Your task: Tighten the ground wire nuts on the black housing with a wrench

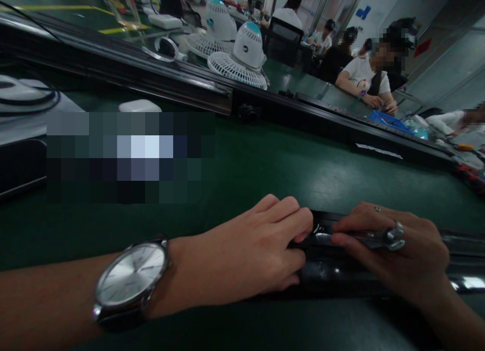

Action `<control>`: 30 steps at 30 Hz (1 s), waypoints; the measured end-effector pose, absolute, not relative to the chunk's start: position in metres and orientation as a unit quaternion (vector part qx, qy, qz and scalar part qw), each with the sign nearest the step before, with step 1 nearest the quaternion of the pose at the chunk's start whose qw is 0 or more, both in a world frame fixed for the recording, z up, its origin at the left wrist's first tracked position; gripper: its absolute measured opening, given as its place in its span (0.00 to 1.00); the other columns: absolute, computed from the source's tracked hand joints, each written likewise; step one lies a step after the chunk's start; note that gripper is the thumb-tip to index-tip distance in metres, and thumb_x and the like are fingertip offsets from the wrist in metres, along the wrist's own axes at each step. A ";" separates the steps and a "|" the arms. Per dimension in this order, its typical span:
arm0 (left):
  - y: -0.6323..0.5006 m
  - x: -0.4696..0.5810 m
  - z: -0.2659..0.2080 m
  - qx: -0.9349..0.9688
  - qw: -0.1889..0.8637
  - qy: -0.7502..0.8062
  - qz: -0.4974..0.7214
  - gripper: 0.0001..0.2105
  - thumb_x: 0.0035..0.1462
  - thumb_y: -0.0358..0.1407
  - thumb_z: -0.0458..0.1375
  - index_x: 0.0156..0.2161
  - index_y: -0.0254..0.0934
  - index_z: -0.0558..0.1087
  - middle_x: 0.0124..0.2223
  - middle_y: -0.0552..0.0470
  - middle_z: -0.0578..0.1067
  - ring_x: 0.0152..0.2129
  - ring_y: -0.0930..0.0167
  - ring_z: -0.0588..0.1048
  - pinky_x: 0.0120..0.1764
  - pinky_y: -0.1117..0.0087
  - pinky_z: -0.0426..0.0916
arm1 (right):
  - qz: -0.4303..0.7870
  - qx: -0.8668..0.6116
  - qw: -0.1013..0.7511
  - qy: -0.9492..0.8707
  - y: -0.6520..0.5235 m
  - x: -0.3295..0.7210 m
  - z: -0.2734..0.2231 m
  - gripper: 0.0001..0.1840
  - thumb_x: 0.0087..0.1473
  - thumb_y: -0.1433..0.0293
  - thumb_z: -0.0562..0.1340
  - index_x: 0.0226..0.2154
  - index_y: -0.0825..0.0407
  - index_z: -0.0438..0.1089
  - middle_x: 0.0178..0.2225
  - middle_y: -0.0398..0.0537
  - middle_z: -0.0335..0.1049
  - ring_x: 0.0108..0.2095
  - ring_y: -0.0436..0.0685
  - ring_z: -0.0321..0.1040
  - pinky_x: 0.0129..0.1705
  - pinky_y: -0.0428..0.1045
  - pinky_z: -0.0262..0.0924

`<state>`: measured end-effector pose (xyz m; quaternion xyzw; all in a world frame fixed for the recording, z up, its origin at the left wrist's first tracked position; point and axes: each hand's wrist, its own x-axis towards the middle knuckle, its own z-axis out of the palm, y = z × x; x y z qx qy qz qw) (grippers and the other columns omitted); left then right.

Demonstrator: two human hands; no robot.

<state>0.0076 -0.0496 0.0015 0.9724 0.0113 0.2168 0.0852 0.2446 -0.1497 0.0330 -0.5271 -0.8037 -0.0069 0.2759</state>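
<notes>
Green desk [242,177], right hand [405,255] pinching a silvery tool [379,238], its tip over a glossy black strip [333,278] lying beneath both hands, left hand [261,247] curled there, its hold unclear, strip well in from the desk's far edge, white fans [248,45] beyond

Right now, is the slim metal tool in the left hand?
No, the right hand grips the slim metal tool, while the left hand is over the left part of the glossy black piece.
</notes>
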 end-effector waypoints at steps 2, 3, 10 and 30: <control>-0.050 0.008 0.001 0.973 0.085 0.009 0.216 0.08 0.62 0.39 0.66 0.34 0.37 0.76 0.47 0.46 0.72 0.44 0.63 0.67 0.41 0.63 0.61 | -0.015 -0.529 0.277 -0.802 -0.150 0.244 0.033 0.06 0.64 0.65 0.66 0.35 0.49 0.74 0.26 0.40 0.77 0.23 0.48 0.72 0.25 0.46 0.61; -0.050 0.007 0.001 0.973 0.085 0.007 0.216 0.08 0.62 0.38 0.65 0.34 0.37 0.76 0.47 0.46 0.72 0.44 0.63 0.67 0.41 0.63 0.61 | -0.018 -0.529 0.277 -0.802 -0.150 0.243 0.032 0.06 0.64 0.65 0.66 0.35 0.49 0.74 0.26 0.40 0.77 0.23 0.48 0.72 0.25 0.46 0.61; -0.049 0.007 0.000 0.974 0.080 0.007 0.213 0.08 0.63 0.39 0.64 0.35 0.37 0.76 0.48 0.46 0.71 0.45 0.63 0.67 0.42 0.61 0.62 | -0.007 -0.521 0.278 -0.807 -0.150 0.242 0.033 0.05 0.64 0.66 0.67 0.36 0.50 0.74 0.26 0.40 0.77 0.23 0.47 0.71 0.26 0.46 0.60; -0.049 0.007 0.001 0.975 0.071 0.006 0.212 0.08 0.63 0.40 0.64 0.36 0.37 0.76 0.48 0.46 0.71 0.45 0.64 0.66 0.40 0.63 0.61 | 0.041 -0.485 0.296 -0.822 -0.149 0.252 0.033 0.03 0.62 0.69 0.67 0.36 0.50 0.72 0.28 0.43 0.75 0.28 0.51 0.71 0.29 0.48 0.63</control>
